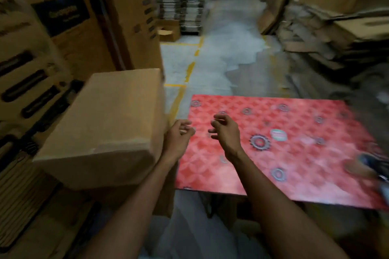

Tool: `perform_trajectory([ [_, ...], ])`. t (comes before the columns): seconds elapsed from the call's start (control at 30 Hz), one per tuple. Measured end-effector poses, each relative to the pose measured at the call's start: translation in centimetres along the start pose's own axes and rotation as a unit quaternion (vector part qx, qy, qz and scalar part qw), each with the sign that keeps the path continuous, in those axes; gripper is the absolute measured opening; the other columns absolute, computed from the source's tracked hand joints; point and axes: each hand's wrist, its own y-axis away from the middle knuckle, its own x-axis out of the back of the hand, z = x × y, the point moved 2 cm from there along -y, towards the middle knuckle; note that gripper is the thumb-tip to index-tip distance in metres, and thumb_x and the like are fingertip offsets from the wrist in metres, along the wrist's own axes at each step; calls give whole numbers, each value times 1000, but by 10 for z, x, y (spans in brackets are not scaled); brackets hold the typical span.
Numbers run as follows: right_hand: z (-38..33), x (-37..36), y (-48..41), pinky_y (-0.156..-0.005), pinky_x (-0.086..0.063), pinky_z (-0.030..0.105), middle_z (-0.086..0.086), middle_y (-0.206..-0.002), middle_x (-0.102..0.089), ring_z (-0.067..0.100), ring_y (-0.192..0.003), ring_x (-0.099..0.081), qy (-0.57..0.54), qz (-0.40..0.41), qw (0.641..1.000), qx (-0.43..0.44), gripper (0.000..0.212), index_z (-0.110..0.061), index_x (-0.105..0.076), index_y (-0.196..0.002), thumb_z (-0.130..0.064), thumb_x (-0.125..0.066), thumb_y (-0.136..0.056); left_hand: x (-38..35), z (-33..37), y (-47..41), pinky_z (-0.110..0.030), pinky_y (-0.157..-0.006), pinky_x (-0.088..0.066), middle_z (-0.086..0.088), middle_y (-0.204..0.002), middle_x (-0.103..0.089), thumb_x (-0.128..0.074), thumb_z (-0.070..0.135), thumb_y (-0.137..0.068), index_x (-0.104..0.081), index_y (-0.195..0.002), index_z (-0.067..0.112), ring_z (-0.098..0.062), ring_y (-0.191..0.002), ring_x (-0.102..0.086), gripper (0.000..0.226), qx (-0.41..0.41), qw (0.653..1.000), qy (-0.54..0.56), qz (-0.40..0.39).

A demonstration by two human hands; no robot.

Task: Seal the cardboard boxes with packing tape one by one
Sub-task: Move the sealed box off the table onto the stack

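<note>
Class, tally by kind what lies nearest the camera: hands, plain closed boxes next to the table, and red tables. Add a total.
2 hands: left hand, right hand
1 plain closed box
1 red table
Total: 4

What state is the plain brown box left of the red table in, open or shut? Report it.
Shut: the box shows flat, closed faces with no flaps raised. Whether it is taped: cannot tell, too blurred.
</note>
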Motion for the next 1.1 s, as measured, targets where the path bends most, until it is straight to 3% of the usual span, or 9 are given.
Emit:
perform_trajectory([
  [0.23, 24, 278, 74, -55, -53, 28, 9, -91, -69, 16, -64, -66, 0, 253, 967, -22, 17, -12, -65, -108, -7, -59, -93, -245, 79, 99, -7, -65, -43, 7, -91, -68, -70, 20, -90, -70, -105, 22, -9, -81, -63, 15, -77, 965, -13, -251],
  [0.4, 60, 440, 162, -56, -51, 25, 6, -85, -69, 21, -65, -67, -5, 407, 912, -51, 14, -18, -66, -90, -4, -62, -90, -387, 119, 208, -17, -71, -48, 1, -91, -71, -71, 19, -90, -69, -102, 23, -13, -82, -65, 12, -91, 911, 7, -402],
  [0.5, 84, 498, 213, -49, -46, 21, 9, -85, -66, 18, -60, -62, -32, 475, 876, -81, 19, -21, -61, -85, -3, -62, -90, -441, 124, 263, -19, -78, -49, 3, -93, -71, -72, 22, -90, -70, -104, 20, -13, -89, -66, 15, -89, 879, -5, -468],
  [0.57, 98, 520, 241, -53, -50, 24, 8, -87, -68, 16, -61, -63, -42, 516, 850, -98, 16, -21, -63, -88, -6, -62, -91, -464, 121, 290, -27, -86, -50, 5, -93, -69, -73, 24, -90, -69, -105, 21, -14, -93, -66, 16, -82, 860, -17, -503],
  [0.7, 134, 549, 280, -75, -59, 42, 6, -95, -70, 21, -80, -70, -29, 542, 827, -149, 11, -17, -67, -105, -15, -60, -96, -496, 98, 325, -26, -87, -49, 3, -100, -70, -72, 29, -91, -68, -113, 20, -14, -96, -66, 24, -47, 823, -69, -561],
  [0.83, 167, 572, 311, -73, -56, 40, 3, -92, -72, 21, -79, -70, -7, 558, 801, -218, 23, -14, -66, -114, -17, -61, -92, -526, 68, 346, -36, -96, -52, 4, -102, -69, -69, 34, -92, -64, -111, 24, -19, -102, -66, 22, 6, 795, -115, -595],
  [0.9, 182, 586, 328, -69, -53, 38, 5, -94, -72, 22, -80, -68, -9, 556, 792, -252, 25, -16, -65, -115, -19, -63, -91, -540, 57, 358, -35, -96, -49, 5, -104, -67, -67, 34, -94, -62, -116, 22, -19, -105, -63, 26, 38, 779, -129, -612],
  [1.03, 215, 619, 361, -79, -50, 43, 11, -112, -70, 31, -103, -65, -29, 553, 771, -315, 33, -18, -62, -121, -23, -68, -89, -559, 28, 385, -35, -88, -51, 2, -115, -68, -67, 40, -92, -59, -127, 23, -23, -109, -64, 39, 105, 754, -172, -625],
  [1.1, 234, 638, 375, -80, -45, 39, 13, -121, -66, 32, -107, -62, -39, 547, 763, -341, 41, -14, -57, -128, -22, -69, -90, -571, 12, 396, -39, -97, -50, 5, -122, -67, -67, 47, -89, -57, -129, 30, -22, -114, -62, 44, 120, 729, -194, -646],
])
